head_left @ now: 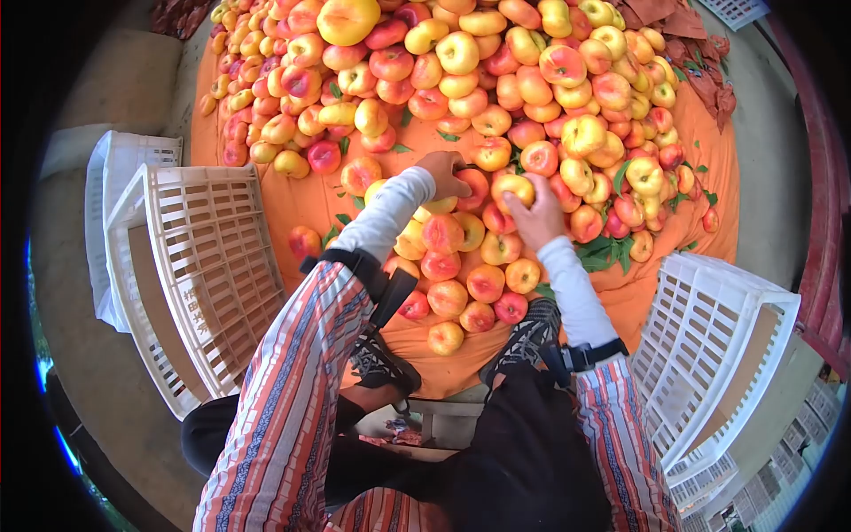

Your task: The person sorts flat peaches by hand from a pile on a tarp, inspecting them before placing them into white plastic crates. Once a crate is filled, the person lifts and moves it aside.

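Yellow-red flat peaches lie in a big heap (425,71) on an orange cloth (443,368). My left hand (443,175) has its fingers curled against a red flat peach (476,188) at the near side of the heap. Just to its right, my right hand (539,217) grips a yellow flat peach (512,190) between thumb and fingers. Below both hands, a smaller group of flat peaches (448,300) spreads towards my shoes. My palms are hidden from view.
A white slatted crate (213,257) stands on its side at my left, with another white crate (115,213) behind it. To my right is a further white crate (709,328). Green leaves (607,252) lie among the fruit. My shoes (532,337) rest at the cloth's near edge.
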A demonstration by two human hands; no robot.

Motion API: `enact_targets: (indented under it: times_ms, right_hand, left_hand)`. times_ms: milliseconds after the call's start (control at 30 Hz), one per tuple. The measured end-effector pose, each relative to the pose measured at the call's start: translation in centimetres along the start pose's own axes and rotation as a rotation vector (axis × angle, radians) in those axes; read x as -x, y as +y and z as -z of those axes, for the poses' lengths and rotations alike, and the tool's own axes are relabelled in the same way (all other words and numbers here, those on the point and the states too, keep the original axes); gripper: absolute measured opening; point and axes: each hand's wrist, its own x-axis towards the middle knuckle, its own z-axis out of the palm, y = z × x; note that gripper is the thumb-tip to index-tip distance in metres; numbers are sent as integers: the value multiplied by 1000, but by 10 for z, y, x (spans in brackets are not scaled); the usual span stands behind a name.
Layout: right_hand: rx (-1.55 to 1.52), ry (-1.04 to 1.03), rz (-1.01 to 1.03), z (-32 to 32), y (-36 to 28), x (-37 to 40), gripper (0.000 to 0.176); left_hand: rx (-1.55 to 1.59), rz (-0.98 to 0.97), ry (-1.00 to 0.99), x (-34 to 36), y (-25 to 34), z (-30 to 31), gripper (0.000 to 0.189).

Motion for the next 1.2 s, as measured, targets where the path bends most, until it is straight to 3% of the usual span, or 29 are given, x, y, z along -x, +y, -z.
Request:
enact_targets:
  times_ms: [100,200,267,467,567,600,667,700,767,800,900,1067,1167,1200]
  right_hand:
    - [-596,-19,-253,16,-20,13,41]
    - [-810,-88,-404,21,-23,21,38]
    - [-961,-136,-443,18,-30,25,36]
    - [-909,-162,-370,6,-67,43,33]
    - [-812,-62,-277,10,-68,41,35]
    - [-714,-9,-248,11,-74,42,36]
    - [-436,56,-188,11,-86,49,35]
    - [-293,3,-20,10,-85,52,35]
    - [0,-102,315,9,-83,55,34]
    - [-51,-152,304,11,-82,48,33]
    - [396,23,326,6,-70,4,32]
    - [1027,-216,235,-33,-48,-60,40]
    - [699,-90,292,-32,-36,-73,36]
    - [451,-75,243,-29,-31,-72,33]
  left_hand:
    - [382,-91,-31,26,-5,4,57]
    - [742,-156,-54,45,-2,-5,61]
    - [1078,-111,-169,54,2,-6,61]
    - [1550,206,-296,73,-2,-37,46]
    - [2074,-126,-592,73,-21,-62,48]
    - [2355,-323,-860,64,-28,-77,50]
    - [2293,-130,-507,87,4,-69,52]
    - [2246,-36,-338,98,17,-65,53]
    - [2253,-142,-294,100,21,-65,55]
    - [2269,-159,-262,102,22,-63,55]
    - [2310,-173,-269,102,14,-61,56]
    - [2190,-174,-159,104,9,-51,52]
    - [2162,-161,-41,112,11,-41,52]
    - [2213,-150,-54,113,11,-38,52]
